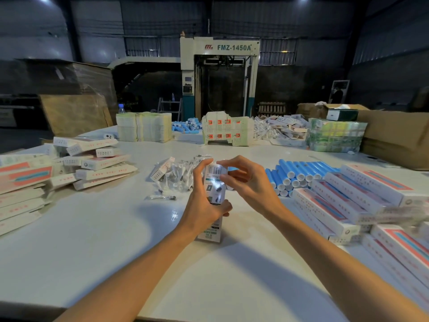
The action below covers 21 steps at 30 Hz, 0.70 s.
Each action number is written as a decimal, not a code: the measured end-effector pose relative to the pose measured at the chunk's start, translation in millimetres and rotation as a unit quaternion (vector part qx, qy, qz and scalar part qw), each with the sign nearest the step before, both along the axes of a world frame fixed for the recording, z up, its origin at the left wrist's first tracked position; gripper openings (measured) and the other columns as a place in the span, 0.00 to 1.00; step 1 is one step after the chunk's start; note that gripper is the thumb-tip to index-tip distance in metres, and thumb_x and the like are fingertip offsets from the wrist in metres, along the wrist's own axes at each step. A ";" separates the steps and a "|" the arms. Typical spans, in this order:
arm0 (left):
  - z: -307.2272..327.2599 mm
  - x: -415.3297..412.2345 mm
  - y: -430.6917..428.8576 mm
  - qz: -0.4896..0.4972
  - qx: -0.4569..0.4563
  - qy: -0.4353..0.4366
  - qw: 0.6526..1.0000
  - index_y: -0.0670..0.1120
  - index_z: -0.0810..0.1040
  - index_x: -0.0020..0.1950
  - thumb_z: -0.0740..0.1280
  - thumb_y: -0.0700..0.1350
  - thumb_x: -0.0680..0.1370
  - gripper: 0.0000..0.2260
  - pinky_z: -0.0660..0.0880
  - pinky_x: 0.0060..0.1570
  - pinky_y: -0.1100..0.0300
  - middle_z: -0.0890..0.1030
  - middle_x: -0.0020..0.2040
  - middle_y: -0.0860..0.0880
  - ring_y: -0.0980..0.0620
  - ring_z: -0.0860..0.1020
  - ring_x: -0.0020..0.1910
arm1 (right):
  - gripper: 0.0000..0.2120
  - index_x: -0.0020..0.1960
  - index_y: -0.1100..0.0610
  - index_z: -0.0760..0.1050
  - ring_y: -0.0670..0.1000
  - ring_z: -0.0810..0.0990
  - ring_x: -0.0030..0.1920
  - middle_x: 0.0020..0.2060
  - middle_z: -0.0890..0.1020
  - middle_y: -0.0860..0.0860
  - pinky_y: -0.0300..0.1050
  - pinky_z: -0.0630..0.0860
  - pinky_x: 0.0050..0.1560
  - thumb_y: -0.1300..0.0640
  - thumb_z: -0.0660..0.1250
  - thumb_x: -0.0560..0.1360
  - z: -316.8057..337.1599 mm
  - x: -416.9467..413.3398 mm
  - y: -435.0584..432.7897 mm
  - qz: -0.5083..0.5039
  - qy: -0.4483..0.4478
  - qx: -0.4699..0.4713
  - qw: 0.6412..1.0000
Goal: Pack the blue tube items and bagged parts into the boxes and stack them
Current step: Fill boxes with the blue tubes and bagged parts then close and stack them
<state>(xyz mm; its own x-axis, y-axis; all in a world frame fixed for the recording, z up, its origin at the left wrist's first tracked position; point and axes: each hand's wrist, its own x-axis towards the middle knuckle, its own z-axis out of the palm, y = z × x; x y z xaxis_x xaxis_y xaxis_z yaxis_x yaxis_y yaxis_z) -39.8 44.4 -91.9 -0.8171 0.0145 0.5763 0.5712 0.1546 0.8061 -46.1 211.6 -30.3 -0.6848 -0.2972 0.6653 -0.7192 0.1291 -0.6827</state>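
My left hand (204,203) grips a long white box (214,182) with a barcode, held lengthwise over the middle of the white table (92,240). My right hand (246,180) hovers at the box's far end with fingers spread and relaxed; whether it touches the box is unclear. Blue tubes (299,175) with white caps lie in a pile to the right. Clear bagged parts (178,175) are heaped just behind my left hand. Packed boxes (362,196) with pink and blue stripes are stacked at the right.
Flat and folded boxes (69,166) pile up at the left. At the table's far side stand bundles of flat cartons (144,129), more blue tubes (186,126), bagged parts (278,129) and brown cardboard cartons (394,135). A large machine (220,75) stands behind.
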 end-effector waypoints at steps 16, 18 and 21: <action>5.7 4.2 0.5 0.009 0.070 -0.006 0.998 0.68 0.58 0.76 0.75 0.51 0.71 0.39 0.84 0.48 0.57 0.75 0.67 0.56 0.56 0.83 0.57 | 0.23 0.76 0.42 0.69 0.47 0.82 0.63 0.67 0.81 0.47 0.51 0.79 0.66 0.42 0.65 0.83 -32.6 7.9 -10.7 0.052 -0.251 -0.042 0.966; 4.8 4.2 1.5 -0.008 0.090 -0.029 0.995 0.66 0.56 0.77 0.73 0.59 0.71 0.39 0.84 0.49 0.55 0.75 0.68 0.54 0.53 0.84 0.59 | 0.21 0.76 0.42 0.69 0.49 0.83 0.62 0.65 0.82 0.46 0.50 0.79 0.64 0.40 0.62 0.84 -36.9 15.7 -14.6 0.106 -0.299 -0.047 0.947; 1.5 4.2 6.7 -0.024 0.041 -0.046 0.998 0.67 0.53 0.81 0.69 0.68 0.74 0.40 0.82 0.57 0.57 0.73 0.73 0.55 0.57 0.81 0.66 | 0.22 0.76 0.46 0.70 0.55 0.82 0.60 0.63 0.82 0.52 0.58 0.79 0.64 0.40 0.60 0.85 -45.3 27.7 -17.4 0.149 -0.330 -0.101 0.927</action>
<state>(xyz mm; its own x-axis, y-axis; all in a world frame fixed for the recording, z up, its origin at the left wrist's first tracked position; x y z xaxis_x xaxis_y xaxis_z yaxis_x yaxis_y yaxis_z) -35.6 51.1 -90.4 -0.8658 0.0113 0.5002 0.4999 0.0606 0.8640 -18.4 194.1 -75.6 -0.8700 -0.4534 0.1937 -0.1195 -0.1872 -0.9750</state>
